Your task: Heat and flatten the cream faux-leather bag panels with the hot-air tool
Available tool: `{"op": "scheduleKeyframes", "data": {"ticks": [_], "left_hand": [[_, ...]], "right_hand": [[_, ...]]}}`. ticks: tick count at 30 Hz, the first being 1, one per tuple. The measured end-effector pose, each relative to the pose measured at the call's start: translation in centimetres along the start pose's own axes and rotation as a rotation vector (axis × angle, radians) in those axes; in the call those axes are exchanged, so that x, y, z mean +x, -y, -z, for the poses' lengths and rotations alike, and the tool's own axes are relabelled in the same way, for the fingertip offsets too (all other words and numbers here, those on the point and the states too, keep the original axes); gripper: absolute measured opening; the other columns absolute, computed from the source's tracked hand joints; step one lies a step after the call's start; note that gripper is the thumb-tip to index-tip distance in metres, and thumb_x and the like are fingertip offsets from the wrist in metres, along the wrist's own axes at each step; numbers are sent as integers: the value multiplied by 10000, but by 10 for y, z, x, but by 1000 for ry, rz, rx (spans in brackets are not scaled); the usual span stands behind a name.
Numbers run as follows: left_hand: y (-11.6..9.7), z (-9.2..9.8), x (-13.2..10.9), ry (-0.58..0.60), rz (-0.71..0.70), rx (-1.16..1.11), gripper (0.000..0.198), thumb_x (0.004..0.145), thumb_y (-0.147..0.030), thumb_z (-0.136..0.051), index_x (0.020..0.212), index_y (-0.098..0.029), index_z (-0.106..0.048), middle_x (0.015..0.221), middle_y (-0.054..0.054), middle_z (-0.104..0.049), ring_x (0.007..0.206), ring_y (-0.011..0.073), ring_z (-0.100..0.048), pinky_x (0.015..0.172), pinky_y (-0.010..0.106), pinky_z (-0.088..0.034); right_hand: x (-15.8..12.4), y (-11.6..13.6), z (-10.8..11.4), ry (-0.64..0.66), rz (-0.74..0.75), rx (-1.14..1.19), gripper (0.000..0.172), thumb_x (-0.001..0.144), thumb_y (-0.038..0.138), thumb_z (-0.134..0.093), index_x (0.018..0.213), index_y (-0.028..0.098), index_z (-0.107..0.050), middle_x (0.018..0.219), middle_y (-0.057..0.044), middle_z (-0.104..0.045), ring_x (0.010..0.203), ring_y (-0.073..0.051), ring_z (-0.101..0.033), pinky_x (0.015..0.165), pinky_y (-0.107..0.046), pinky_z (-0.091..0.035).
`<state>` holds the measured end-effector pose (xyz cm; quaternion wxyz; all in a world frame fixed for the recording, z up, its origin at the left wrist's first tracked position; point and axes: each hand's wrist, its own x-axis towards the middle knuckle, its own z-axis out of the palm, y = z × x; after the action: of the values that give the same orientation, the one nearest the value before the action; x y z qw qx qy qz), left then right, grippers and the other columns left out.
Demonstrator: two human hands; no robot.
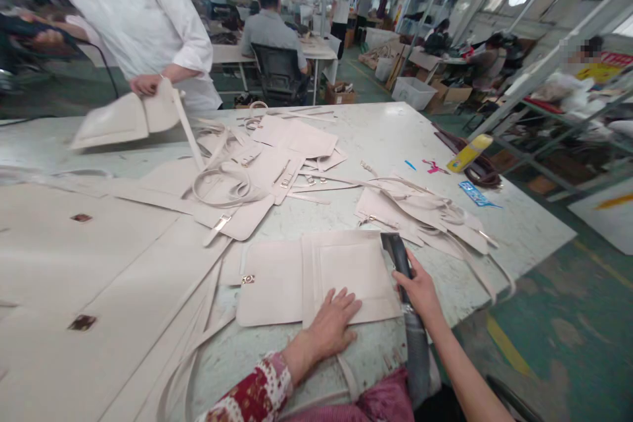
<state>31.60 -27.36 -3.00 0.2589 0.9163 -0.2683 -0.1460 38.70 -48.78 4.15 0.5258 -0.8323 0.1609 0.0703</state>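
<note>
In the head view, an unfolded pale beige leather bag lies flat on the table in front of me, with a small metal clasp at its left end. My left hand presses on its right half, palm down and fingers stretched out. Wrapped by the fingers of my right hand is a black hose nozzle with a flat end, touching or just over the bag's right edge. A grey, partly taped hose runs from it towards my lap.
More beige bags with straps are heaped at the centre and right. Large beige sheets cover the left side. A yellow tube and dark straps lie near the right edge. Across the table, a person in white holds a bag piece.
</note>
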Motion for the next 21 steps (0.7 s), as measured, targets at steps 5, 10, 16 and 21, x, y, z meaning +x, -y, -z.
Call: {"op": "scheduleKeyframes", "data": {"ticks": [5,10,16,21], "left_hand": [[36,34,-30,-264,220,169,437,782,-223,-487,1217,-191,-454,1363,105,-343,1306,277,-170,1053,533,-84],[65,22,-52,-277,138,219,458,768,-179,-488,1223,-152,-439,1366,124,-334,1301,257,-204,1057,468,-202],[64,15,-56,-305,116,204,469,768,-195,-477,1232,-149,-430,1365,121,-337,1304,275,-188,1049,482,-221],[64,15,-56,-316,146,181,475,750,-180,-480,1222,-153,-440,1365,109,-340,1302,270,-196,1057,475,-204]], "right_hand": [[-37,6,-5,316,-67,-2,743,672,262,-570,1353,237,-274,609,55,-556,418,-119,-521,382,-227,-427],[-43,34,-57,675,-52,52,720,647,184,-553,1324,264,-323,663,55,-550,390,-83,-496,369,-201,-405],[-11,56,-113,718,-30,8,721,657,211,-539,1334,258,-297,637,51,-540,381,-107,-514,343,-214,-409],[14,81,-137,763,-3,-76,748,638,203,-567,1339,224,-306,573,44,-546,391,-132,-531,349,-217,-405]]}}
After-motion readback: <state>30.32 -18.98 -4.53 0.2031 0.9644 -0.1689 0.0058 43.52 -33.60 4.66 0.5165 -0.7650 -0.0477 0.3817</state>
